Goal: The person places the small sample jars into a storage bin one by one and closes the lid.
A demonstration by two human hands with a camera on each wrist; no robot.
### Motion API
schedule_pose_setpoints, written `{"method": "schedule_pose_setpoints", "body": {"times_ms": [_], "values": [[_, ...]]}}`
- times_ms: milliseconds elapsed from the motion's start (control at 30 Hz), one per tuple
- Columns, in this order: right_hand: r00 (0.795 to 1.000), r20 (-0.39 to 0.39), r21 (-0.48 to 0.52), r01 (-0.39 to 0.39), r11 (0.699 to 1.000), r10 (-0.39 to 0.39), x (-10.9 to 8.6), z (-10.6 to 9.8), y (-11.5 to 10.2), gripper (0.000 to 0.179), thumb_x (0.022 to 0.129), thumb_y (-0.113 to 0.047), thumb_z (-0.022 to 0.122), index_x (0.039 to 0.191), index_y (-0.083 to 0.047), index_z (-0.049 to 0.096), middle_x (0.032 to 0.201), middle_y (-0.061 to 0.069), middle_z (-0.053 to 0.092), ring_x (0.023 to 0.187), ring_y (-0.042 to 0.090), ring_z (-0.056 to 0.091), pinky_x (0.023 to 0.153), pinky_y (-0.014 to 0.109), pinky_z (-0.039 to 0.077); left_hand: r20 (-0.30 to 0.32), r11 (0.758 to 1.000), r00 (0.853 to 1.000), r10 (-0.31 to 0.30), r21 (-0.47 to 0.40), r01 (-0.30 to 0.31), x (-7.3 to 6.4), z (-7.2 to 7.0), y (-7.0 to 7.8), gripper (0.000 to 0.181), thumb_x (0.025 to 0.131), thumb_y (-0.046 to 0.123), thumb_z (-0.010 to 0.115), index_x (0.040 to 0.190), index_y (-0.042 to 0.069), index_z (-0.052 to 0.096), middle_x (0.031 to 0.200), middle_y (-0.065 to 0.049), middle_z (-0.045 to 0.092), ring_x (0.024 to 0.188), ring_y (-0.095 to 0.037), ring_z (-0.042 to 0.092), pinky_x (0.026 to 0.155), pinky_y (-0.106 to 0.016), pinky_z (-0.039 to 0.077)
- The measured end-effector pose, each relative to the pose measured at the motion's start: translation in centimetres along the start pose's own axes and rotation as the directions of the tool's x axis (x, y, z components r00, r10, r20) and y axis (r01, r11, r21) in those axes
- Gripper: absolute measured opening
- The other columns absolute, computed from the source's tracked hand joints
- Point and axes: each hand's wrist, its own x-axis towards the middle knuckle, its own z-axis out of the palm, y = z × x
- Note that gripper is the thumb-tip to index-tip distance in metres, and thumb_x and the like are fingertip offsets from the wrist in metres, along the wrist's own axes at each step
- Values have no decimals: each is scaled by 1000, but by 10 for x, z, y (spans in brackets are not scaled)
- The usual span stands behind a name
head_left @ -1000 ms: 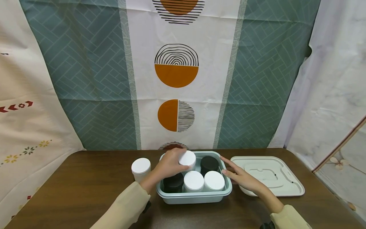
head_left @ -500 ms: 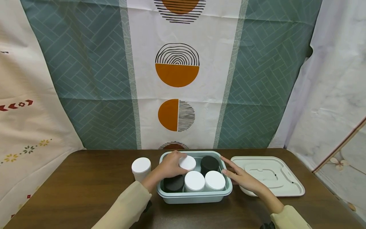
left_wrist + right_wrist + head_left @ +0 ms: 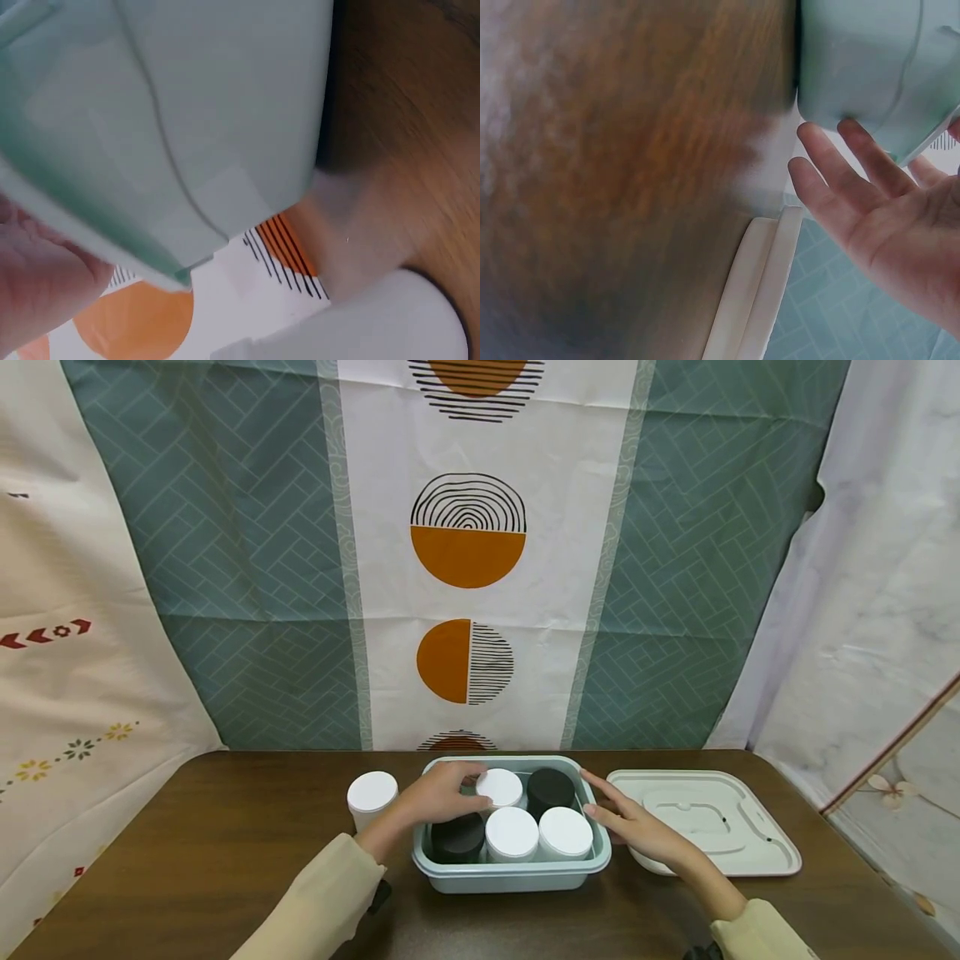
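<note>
A pale green plastic box (image 3: 510, 882) on the table holds several round lidded jars. In its back row stand a white jar (image 3: 500, 787) and a black jar (image 3: 551, 788); in front are another black jar (image 3: 457, 837) and two white ones. My left hand (image 3: 438, 793) reaches over the box's left rim, its fingers loosely bent beside the back white jar, with a small gap showing. Straight fingers of my right hand (image 3: 633, 822) rest along the right rim; in the right wrist view two fingertips meet the box wall (image 3: 855, 67). The jars are hidden from both wrist cameras.
A lone white jar (image 3: 371, 795) stands left of the box, partly behind my left forearm. The white lid (image 3: 712, 818) lies flat on the table (image 3: 225, 860) at the right. Patterned cloth (image 3: 465, 560) hangs behind the table's back edge.
The back white jar has gone down into the box and shifted slightly right. My left fingers have come off it and drawn a little left. The right hand stays at the rim.
</note>
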Motion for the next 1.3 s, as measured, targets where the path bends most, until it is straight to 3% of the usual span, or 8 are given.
{"method": "schedule_pose_setpoints", "body": {"times_ms": [233,567,867,1033,1300], "values": [[1000,-4,5,-9,1000,9,1,0,-1,62,97,-24,43,146,-8,9,131,36,34,115,40,46,81,45,49,-127,998,992,-17,-59,10,-17,-16,-3,49,82,18,67,124,-3,52,121,-18,56,108,-30,55,87,-41,47],[1000,-5,-3,-18,1000,18,0,-2,-2,62,97,-24,43,147,-9,9,132,36,32,116,40,45,81,45,49,-265,997,964,-18,-80,-4,-49,-35,-21,50,79,16,70,122,-5,53,121,-20,56,109,-33,55,87,-42,46],[1000,0,-3,-18,1000,18,0,-1,-2,62,97,-24,43,147,-9,8,132,36,33,116,40,46,80,45,49,-383,997,921,-68,-6,71,-74,-43,-42,51,76,17,73,120,-3,56,118,-18,58,109,-33,53,90,-46,43],[1000,4,2,-18,1000,18,0,-1,-2,62,97,-24,43,147,-9,8,132,36,33,115,40,46,80,45,49,-430,990,898,-96,48,129,-85,-44,-52,55,73,19,76,120,-1,56,119,-19,56,107,-37,53,84,-50,45],[1000,0,2,-25,1000,25,0,-1,-3,62,97,-24,43,147,-10,8,132,35,33,116,40,45,81,46,48,-441,978,891,-104,119,173,-93,-41,-67,60,67,19,79,117,-6,56,114,-24,57,104,-40,53,82,-50,45]]}}
